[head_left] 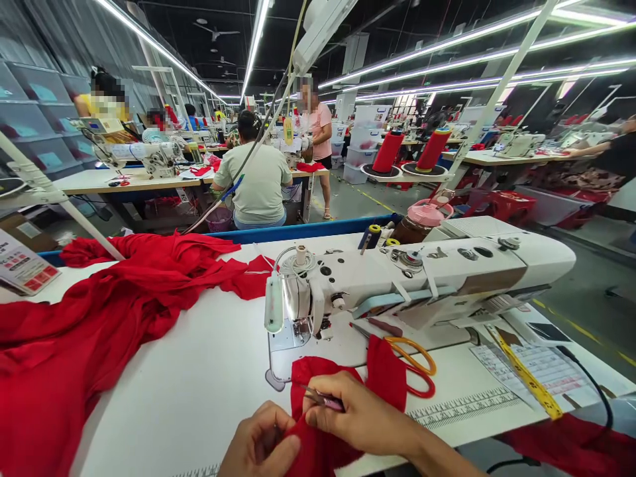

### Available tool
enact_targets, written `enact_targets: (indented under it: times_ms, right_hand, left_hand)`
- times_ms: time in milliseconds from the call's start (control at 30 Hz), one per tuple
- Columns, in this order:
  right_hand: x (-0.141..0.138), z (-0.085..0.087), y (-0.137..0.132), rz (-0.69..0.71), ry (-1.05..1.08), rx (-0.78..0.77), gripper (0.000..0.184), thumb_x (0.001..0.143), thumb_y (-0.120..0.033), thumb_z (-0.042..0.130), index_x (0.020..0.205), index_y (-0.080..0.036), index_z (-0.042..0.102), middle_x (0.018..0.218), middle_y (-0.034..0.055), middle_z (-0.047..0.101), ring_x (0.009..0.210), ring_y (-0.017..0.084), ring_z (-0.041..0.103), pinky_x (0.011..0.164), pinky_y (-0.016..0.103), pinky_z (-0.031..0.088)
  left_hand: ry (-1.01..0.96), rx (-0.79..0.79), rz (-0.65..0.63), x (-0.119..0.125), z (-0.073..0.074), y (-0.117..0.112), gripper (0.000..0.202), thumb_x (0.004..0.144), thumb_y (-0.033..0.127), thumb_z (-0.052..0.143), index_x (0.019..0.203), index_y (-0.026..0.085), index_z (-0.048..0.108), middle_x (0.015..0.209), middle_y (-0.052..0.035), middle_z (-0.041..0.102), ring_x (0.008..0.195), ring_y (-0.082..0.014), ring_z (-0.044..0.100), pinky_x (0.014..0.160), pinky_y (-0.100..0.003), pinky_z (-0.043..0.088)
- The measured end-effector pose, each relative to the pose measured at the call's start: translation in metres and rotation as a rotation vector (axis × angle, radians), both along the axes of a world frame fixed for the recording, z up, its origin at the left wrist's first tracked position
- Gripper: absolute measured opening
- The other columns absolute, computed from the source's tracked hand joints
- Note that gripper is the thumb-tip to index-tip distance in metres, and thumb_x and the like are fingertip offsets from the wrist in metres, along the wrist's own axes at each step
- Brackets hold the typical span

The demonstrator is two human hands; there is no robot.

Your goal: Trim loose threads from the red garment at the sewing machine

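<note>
My left hand (263,438) pinches the edge of a piece of red fabric (318,452) at the front of the sewing table. Close beside it, my right hand (358,412) is closed around small thread snips (328,401) with a purplish handle, their blades pointing left over the cloth. Part of this fabric lies under and behind my right hand. Behind my hands stands a white sewing machine (397,271), its needle area just beyond the fabric. Scissors with orange and red handles (421,358) rest to the right, partly covered by the red cloth.
A large heap of red fabric (129,298) covers the table's left side. A yellow tape measure (529,377) lies on papers (551,371) at right. Red thread cones (387,152) stand behind the machine. A seated co-worker (253,172) faces away beyond the table.
</note>
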State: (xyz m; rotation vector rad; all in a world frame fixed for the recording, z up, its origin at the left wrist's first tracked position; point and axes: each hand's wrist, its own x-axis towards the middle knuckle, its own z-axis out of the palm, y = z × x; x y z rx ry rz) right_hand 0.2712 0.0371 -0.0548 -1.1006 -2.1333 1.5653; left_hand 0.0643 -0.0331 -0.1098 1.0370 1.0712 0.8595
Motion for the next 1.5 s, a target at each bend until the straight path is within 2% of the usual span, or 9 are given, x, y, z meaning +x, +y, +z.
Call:
enact_targets:
  times_ms: [200, 567, 767, 900, 1033, 1167, 1267, 1367, 1500]
  right_hand:
    - [0.002, -0.007, 0.003, 0.072, 0.031, -0.072, 0.017, 0.087, -0.032, 0.064, 0.079, -0.018, 0.059, 0.067, -0.0062, 0.045, 0.063, 0.010, 0.037, 0.054, 0.021, 0.031]
    - [0.010, 0.004, 0.008, 0.139, -0.029, 0.013, 0.011, 0.089, -0.026, 0.061, 0.081, -0.018, 0.062, 0.067, -0.0057, 0.050, 0.061, 0.010, 0.043, 0.055, 0.020, 0.033]
    - [0.008, 0.010, 0.004, 0.111, -0.196, 0.274, 0.025, 0.093, -0.029, 0.062, 0.073, -0.019, 0.051, 0.070, -0.0048, 0.054, 0.070, 0.012, 0.050, 0.064, 0.022, 0.033]
    - [0.018, 0.008, 0.007, 0.001, -0.418, 0.456, 0.013, 0.098, -0.038, 0.058, 0.102, -0.026, 0.060, 0.087, -0.0039, 0.069, 0.080, 0.016, 0.063, 0.072, 0.024, 0.043]
    - [0.034, -0.011, 0.028, -0.217, -0.801, 0.710, 0.021, 0.102, -0.028, 0.047, 0.113, -0.017, 0.062, 0.102, 0.0128, 0.071, 0.086, 0.027, 0.068, 0.073, 0.034, 0.049]
    - [0.039, -0.020, 0.036, -0.271, -0.852, 0.792, 0.026, 0.098, -0.013, 0.045, 0.116, -0.008, 0.063, 0.114, 0.0257, 0.066, 0.110, 0.040, 0.061, 0.089, 0.055, 0.047]
    - [0.028, -0.013, 0.024, -0.130, -0.629, 0.812, 0.033, 0.099, -0.012, 0.043, 0.127, -0.018, 0.058, 0.127, 0.0162, 0.062, 0.119, 0.030, 0.056, 0.102, 0.048, 0.043]
    - [0.011, -0.009, 0.014, 0.142, -0.255, 0.715, 0.046, 0.093, -0.013, 0.052, 0.138, -0.024, 0.051, 0.131, 0.0098, 0.059, 0.122, 0.022, 0.053, 0.104, 0.038, 0.043]
    - [-0.002, -0.020, 0.017, 0.226, -0.244, 0.670, 0.056, 0.073, 0.002, 0.050, 0.123, -0.022, 0.061, 0.105, 0.0058, 0.062, 0.104, 0.022, 0.054, 0.094, 0.038, 0.043]
  left_hand:
    - [0.075, 0.079, -0.009, -0.001, 0.005, 0.001, 0.053, 0.085, 0.070, 0.062, 0.074, 0.018, 0.057, 0.071, 0.0037, 0.044, 0.064, -0.0114, 0.035, 0.061, -0.027, 0.027]
    - [0.047, 0.096, -0.099, -0.006, 0.006, 0.001, 0.049, 0.087, 0.065, 0.063, 0.074, 0.019, 0.053, 0.081, 0.0016, 0.042, 0.070, -0.0134, 0.037, 0.063, -0.027, 0.028]
    - [0.176, 0.137, -0.095, -0.003, 0.000, 0.003, 0.048, 0.088, 0.068, 0.059, 0.085, 0.020, 0.060, 0.083, 0.0011, 0.046, 0.072, -0.0147, 0.041, 0.066, -0.027, 0.033]
    - [0.225, 0.122, -0.017, -0.006, 0.000, 0.002, 0.052, 0.087, 0.072, 0.055, 0.082, 0.020, 0.060, 0.079, 0.0017, 0.047, 0.069, -0.0143, 0.040, 0.065, -0.027, 0.033]
    - [0.225, 0.087, -0.015, -0.011, 0.006, 0.001, 0.052, 0.085, 0.072, 0.057, 0.081, 0.021, 0.058, 0.074, 0.0032, 0.045, 0.067, -0.0139, 0.037, 0.062, -0.026, 0.030]
    - [0.243, 0.098, -0.042, -0.019, 0.009, 0.001, 0.047, 0.089, 0.068, 0.056, 0.083, 0.021, 0.057, 0.073, 0.0039, 0.043, 0.067, -0.0136, 0.036, 0.063, -0.026, 0.031]
    - [0.279, 0.154, -0.127, -0.025, 0.020, 0.004, 0.039, 0.091, 0.060, 0.057, 0.085, 0.021, 0.058, 0.076, 0.0034, 0.045, 0.067, -0.0131, 0.038, 0.062, -0.025, 0.032]
    - [0.317, 0.227, -0.276, -0.029, 0.045, 0.008, 0.030, 0.091, 0.051, 0.061, 0.083, 0.022, 0.062, 0.081, 0.0014, 0.052, 0.072, -0.0147, 0.046, 0.065, -0.025, 0.035]
    - [0.412, 0.231, -0.388, -0.042, 0.079, 0.007, 0.019, 0.091, 0.039, 0.063, 0.080, 0.024, 0.065, 0.083, 0.0013, 0.059, 0.076, -0.0156, 0.051, 0.069, -0.023, 0.038]
